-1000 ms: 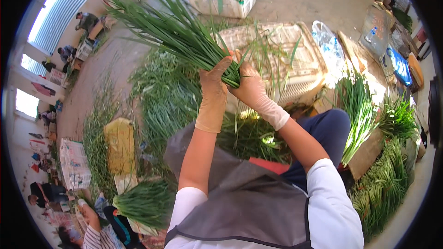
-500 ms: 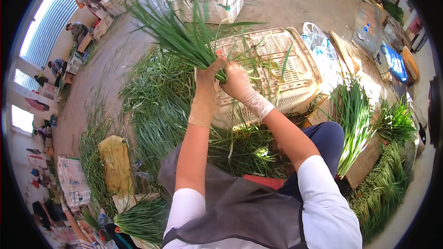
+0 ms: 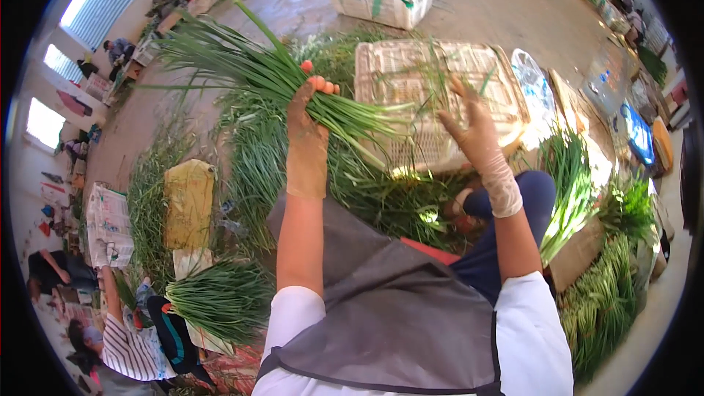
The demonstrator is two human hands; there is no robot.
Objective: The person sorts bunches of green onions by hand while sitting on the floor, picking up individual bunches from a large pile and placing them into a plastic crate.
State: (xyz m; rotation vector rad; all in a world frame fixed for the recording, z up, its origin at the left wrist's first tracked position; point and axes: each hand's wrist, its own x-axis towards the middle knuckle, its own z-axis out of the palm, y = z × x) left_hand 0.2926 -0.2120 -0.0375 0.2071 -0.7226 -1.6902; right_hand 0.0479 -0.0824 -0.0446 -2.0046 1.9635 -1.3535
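My left hand (image 3: pixel 306 128), in a soiled pale glove with bare fingertips, grips a bunch of garlic chives (image 3: pixel 257 73). The long green leaves fan toward the upper left and the pale stem ends point right. Among them one thicker stalk (image 3: pixel 253 18) sticks up. My right hand (image 3: pixel 475 132), gloved too, is raised with fingers spread and nothing in it, over the near right part of an upturned white plastic crate (image 3: pixel 506 81). Loose leaves lie scattered on that crate. A big heap of greens (image 3: pixel 257 147) spreads under and left of my left hand.
An upright white crate (image 3: pixel 381 11) stands beyond. Sorted chives (image 3: pixel 568 198) lie at my right, above a long pile (image 3: pixel 601 308). To the left are a yellow package (image 3: pixel 188 194) and another bunch (image 3: pixel 220 301). A person in a striped top (image 3: pixel 136 348) sits lower left.
My right hand has let go of the bunch and moved right, its fingers spreading. My left hand has lowered and moved left with the bunch, which now tilts more to the left.
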